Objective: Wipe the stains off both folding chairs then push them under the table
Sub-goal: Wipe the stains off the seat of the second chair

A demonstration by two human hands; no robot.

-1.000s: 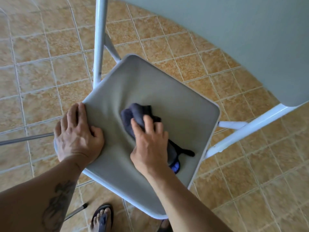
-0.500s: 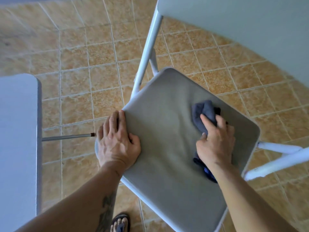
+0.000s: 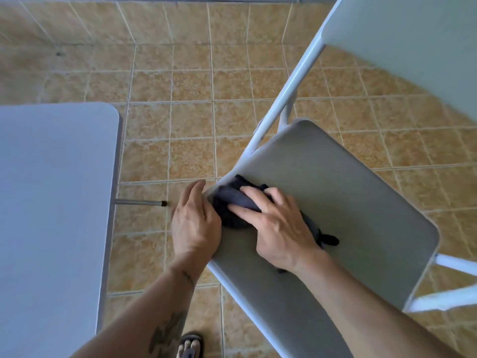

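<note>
A grey folding chair seat point(image 3: 340, 202) fills the right half of the head view, with its backrest point(image 3: 413, 47) at the upper right. A dark blue cloth point(image 3: 232, 200) lies bunched at the seat's left corner. My right hand point(image 3: 278, 226) presses down on the cloth with spread fingers. My left hand point(image 3: 195, 223) grips the seat's left edge just beside the cloth. No stain is visible on the bare part of the seat. A grey flat surface point(image 3: 51, 215) fills the left side; whether it is the table or the second chair is unclear.
Orange tiled floor point(image 3: 180, 112) lies between the grey surface and the chair. A thin metal leg with a black tip point(image 3: 144, 202) sticks out from under the grey surface. White chair frame tubes point(image 3: 289, 91) rise at the centre right. A sandalled foot point(image 3: 189, 346) stands at the bottom.
My right hand has slid the cloth from the seat's right side over to its left corner, next to my left hand. The view has shifted, showing more of the grey surface on the left.
</note>
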